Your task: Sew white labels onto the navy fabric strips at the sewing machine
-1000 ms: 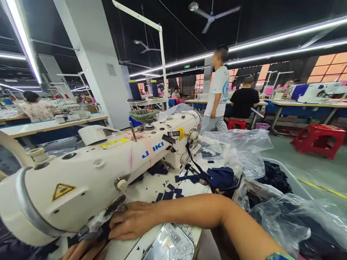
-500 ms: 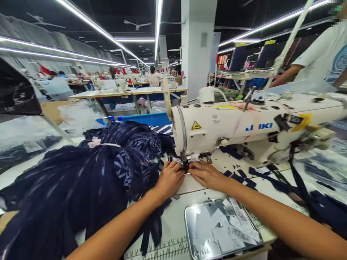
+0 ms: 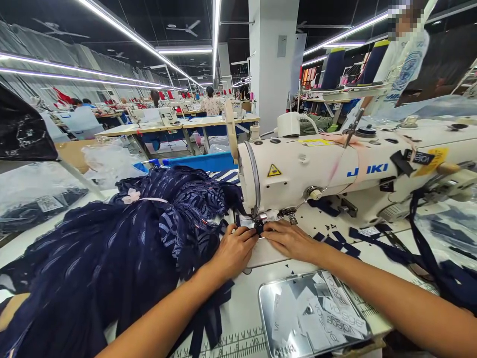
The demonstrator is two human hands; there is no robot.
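My left hand (image 3: pixel 236 249) and my right hand (image 3: pixel 289 241) lie close together at the sewing machine's (image 3: pixel 309 169) presser foot. The fingers of both are bent and pressed together on a small piece of navy fabric (image 3: pixel 259 227) under the foot. Most of that piece is hidden by fingertips and foot. A pale, shiny patch shows just left of the needle; I cannot tell whether it is plate or label. Beside my left forearm spreads a heap of gathered navy garments (image 3: pixel 122 253), bound by a pale band with a flower.
A metal tray (image 3: pixel 266 318) of loose white printed labels (image 3: pixel 316 318) sits between my forearms. Navy offcuts (image 3: pixel 335 243) lie right of the needle. A ruler scale (image 3: pixel 234 343) runs along the front. Behind the machine stands a co-worker in a white shirt (image 3: pixel 408 64).
Both hands stay at the presser foot, with only slight finger shifts. The pale patch left of the needle shows more plainly. The co-worker has moved left and farther back.
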